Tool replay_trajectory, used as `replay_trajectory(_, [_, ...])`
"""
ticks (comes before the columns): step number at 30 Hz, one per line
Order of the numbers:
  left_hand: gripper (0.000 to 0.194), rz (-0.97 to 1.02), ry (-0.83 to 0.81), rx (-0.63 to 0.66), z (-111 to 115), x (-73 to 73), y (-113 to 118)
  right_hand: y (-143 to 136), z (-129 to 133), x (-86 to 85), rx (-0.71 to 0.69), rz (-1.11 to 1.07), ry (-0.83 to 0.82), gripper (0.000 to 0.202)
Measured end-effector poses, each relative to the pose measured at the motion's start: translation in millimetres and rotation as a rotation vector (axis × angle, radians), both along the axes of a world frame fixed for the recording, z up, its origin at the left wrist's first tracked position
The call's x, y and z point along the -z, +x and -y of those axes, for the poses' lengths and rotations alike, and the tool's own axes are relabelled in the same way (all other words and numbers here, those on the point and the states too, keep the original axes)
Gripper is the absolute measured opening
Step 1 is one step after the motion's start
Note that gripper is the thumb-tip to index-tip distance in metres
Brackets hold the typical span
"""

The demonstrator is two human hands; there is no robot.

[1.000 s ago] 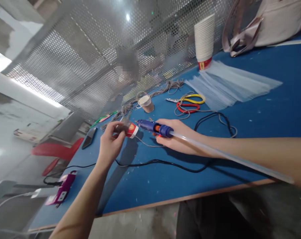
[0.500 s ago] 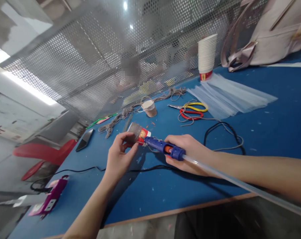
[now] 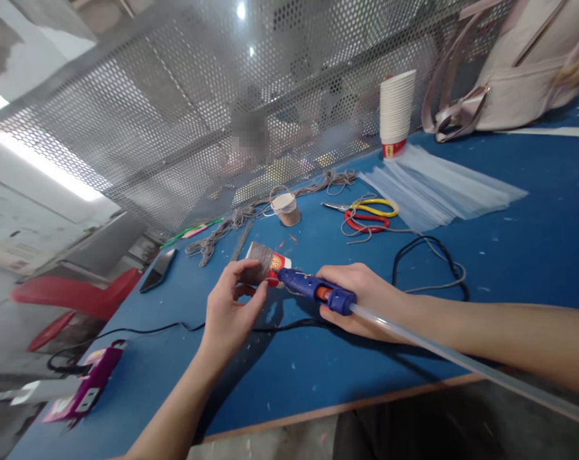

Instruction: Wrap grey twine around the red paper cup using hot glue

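A red and white paper cup (image 3: pixel 259 260), partly wound with grey cord, lies tilted in my left hand (image 3: pixel 232 305), between the thumb and fingers. My right hand (image 3: pixel 366 299) is wrapped round a blue glue gun (image 3: pixel 301 283). The gun's nozzle is at the red part of the cup; whether it touches cannot be made out. A long clear glue stick (image 3: pixel 414 332) sticks out of the gun's back and runs over the right forearm. Beyond the cup stands a small cord-covered cup (image 3: pixel 286 209) with a loop handle.
Scissors (image 3: pixel 366 215) with red and yellow handles lie behind my right hand, near bundled grey cord (image 3: pixel 215 237), translucent sticks (image 3: pixel 443 185) and stacked cups (image 3: pixel 397 112). A phone (image 3: pixel 158 271) and purple power strip (image 3: pixel 91 386) are at left. A black cable (image 3: pixel 174 324) crosses the blue table (image 3: pixel 289 383).
The cup in my left hand has turned slightly, showing more of its cord-wound side. The glue gun stays at the cup. The camera view has shifted slightly.
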State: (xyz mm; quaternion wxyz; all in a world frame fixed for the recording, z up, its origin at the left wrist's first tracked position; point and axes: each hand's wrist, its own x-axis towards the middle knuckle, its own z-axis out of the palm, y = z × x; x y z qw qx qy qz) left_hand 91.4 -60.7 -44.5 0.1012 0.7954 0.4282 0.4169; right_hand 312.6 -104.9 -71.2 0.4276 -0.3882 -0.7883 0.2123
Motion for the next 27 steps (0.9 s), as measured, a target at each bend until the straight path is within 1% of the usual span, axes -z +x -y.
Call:
replay_trajectory(6, [0.027,-0.004,-0.007,-0.013,0.3,0.2,-0.4,-0.4,0.3,0.8,-0.004,0.010,-0.001,0.003])
replay_trajectory(14, [0.027,-0.047,0.025,-0.047,4.2,-0.5,3.2,-0.9,1.3,1.8,0.001,0.012,0.011,0.004])
replay_trajectory(20, [0.028,0.026,0.007,-0.039,1.7,1.4,1.4,-0.5,1.5,3.4,-0.002,0.021,0.002,0.006])
replay_trajectory(27, [0.030,0.057,-0.021,0.009,3.1,0.6,4.0,-0.8,2.0,-2.3,0.023,-0.007,-0.058,0.009])
